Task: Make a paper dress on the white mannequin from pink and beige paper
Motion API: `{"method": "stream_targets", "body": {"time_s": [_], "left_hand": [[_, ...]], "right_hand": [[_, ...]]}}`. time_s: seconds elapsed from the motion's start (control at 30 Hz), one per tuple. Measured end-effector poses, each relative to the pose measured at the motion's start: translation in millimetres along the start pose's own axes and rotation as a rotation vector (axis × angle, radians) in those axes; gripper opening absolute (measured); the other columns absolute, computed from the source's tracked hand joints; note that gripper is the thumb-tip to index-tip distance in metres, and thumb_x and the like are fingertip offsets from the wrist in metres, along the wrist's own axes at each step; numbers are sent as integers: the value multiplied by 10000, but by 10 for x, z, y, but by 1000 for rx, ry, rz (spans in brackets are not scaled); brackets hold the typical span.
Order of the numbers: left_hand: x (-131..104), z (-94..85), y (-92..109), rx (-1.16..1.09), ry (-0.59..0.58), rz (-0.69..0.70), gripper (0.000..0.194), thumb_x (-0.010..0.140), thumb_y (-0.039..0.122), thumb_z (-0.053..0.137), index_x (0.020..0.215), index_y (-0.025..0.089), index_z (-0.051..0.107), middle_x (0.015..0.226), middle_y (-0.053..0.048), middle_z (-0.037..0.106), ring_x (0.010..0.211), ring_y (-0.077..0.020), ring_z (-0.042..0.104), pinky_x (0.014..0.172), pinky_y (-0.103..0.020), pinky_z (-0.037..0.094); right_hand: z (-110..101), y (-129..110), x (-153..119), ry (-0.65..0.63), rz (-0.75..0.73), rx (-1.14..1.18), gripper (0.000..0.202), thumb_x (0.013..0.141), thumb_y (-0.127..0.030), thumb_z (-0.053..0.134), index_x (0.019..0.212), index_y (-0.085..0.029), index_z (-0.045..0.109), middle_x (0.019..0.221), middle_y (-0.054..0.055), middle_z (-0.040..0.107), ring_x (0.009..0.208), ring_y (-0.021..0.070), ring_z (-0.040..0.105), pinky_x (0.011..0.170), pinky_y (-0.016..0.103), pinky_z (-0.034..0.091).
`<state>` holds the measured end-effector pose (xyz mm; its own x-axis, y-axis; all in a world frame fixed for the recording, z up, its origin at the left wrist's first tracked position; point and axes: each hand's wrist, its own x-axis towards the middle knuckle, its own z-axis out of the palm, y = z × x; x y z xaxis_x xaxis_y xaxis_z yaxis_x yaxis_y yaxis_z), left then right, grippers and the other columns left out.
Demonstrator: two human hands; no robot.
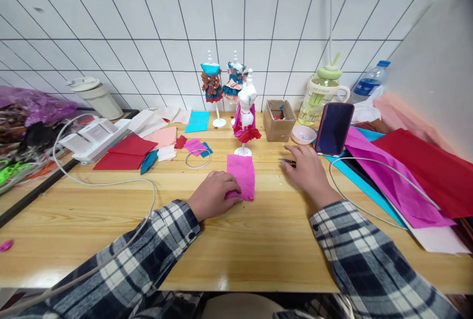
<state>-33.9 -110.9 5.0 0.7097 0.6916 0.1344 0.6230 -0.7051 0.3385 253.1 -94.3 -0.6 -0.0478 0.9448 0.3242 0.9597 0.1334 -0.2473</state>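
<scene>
A pink rectangular piece of fabric [242,173] lies flat on the table in front of me. My left hand [214,194] is at its lower left, with the fingers curled over the edge and the thumb near the bottom corner. To the right, my right hand [307,170] rests on the table with index finger and thumb apart. Dark pointed tweezers [287,162] stick out between them, their rear part hidden by the hand. Just behind the fabric stands a small white dress form [247,97] with a pink drape and a ruffled red skirt [247,134].
Two dressed mini forms [211,82] stand behind. A cardboard box [279,129], bead dish [303,135], propped phone [334,129] and drink jug [320,94] line the right back. Coloured sheets [399,176] lie right; red fabric [127,154] and a power strip [98,141] left. A cable [153,195] crosses my left sleeve.
</scene>
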Motion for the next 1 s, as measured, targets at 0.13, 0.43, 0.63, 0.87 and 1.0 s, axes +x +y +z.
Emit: {"method": "stream_targets", "body": {"time_s": [0.13, 0.43, 0.63, 0.87, 1.0], "left_hand": [[-53, -22, 55, -109, -31, 51, 154, 836, 391, 652, 866, 257, 721, 864, -10, 710, 839, -185, 631, 819, -347, 397], [148, -30, -315, -7, 174, -225, 320, 790, 498, 667, 931, 211, 681, 963, -64, 667, 938, -243, 581, 808, -374, 400], [281, 69, -344, -85, 67, -92, 226, 801, 451, 683, 837, 228, 687, 910, -6, 677, 927, -202, 578, 855, -380, 302], [242, 43, -309, -72, 80, -85, 354, 791, 517, 670, 1032, 259, 691, 1022, -39, 689, 1008, -245, 563, 870, -396, 301], [213, 45, -294, -86, 69, -109, 226, 814, 444, 660, 883, 234, 709, 952, -34, 705, 964, -234, 584, 878, -404, 290]], "right_hand": [[-35, -509, -172, -200, -378, 222, 239, 945, -280, 475, 996, -190, 691, 962, 80, 688, 927, 212, 575, 866, 341, 409], [66, -862, -400, -385, -483, 348, 201, 920, -263, 526, 1044, -232, 680, 916, 24, 682, 832, 166, 595, 715, 273, 408], [237, -770, -121, -258, -224, 231, 302, 903, -301, 578, 1183, -206, 641, 1071, 71, 645, 1042, 216, 542, 905, 326, 398], [301, -773, -105, -305, -145, 316, 26, 819, -226, 677, 837, -214, 662, 906, 23, 651, 924, 179, 563, 824, 296, 402], [309, -757, -159, -319, -84, 451, 176, 800, -172, 660, 963, -222, 614, 881, -12, 686, 806, 148, 590, 711, 264, 411]]}}
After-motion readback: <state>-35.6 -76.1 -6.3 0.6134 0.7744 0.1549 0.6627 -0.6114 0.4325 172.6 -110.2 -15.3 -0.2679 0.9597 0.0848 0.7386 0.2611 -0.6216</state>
